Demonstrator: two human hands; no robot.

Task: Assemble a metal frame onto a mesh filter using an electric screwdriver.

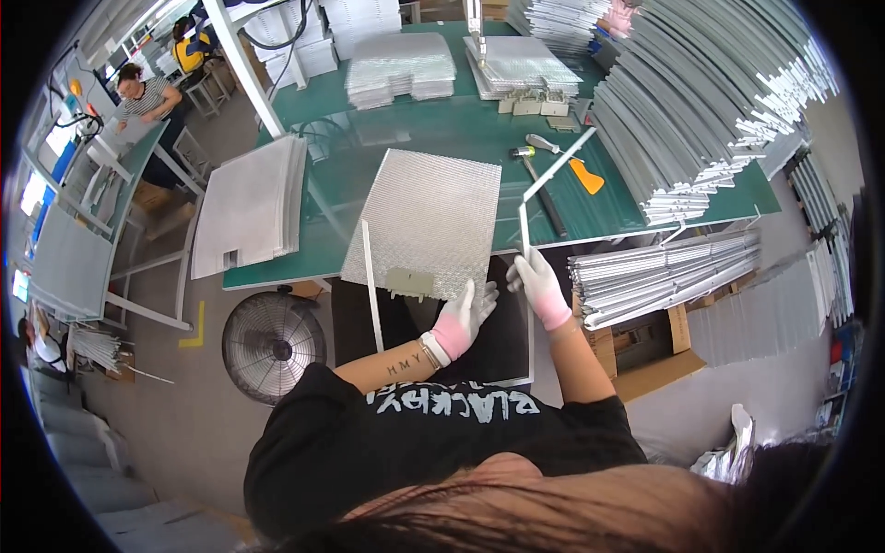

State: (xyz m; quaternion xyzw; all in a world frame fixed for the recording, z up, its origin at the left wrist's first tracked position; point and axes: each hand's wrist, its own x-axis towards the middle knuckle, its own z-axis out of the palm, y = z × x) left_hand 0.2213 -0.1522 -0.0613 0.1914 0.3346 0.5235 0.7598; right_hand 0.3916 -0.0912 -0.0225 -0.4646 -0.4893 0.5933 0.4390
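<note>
A silver mesh panel (429, 207) lies partly on the green table, its near end jutting past the edge. A small beige clip-like block (412, 281) sits at that near end. My left hand (464, 320), in a white and pink glove, grips the panel's near right corner, thumb on the edge. My right hand (541, 290), gloved alike, is closed around a thin pale metal frame strip (524, 221), whose far length angles off to the right above the table. Another pale strip (371, 281) crosses the panel's left side and reaches down toward my left forearm.
A hammer (546, 198), a screwdriver (542, 143) and an orange-handled tool (586, 177) lie right of the panel. Stacked mesh panels (401, 66) stand at the back, metal strips (668, 267) at right. A floor fan (274, 347) stands left; a person (147, 101) sits farther off.
</note>
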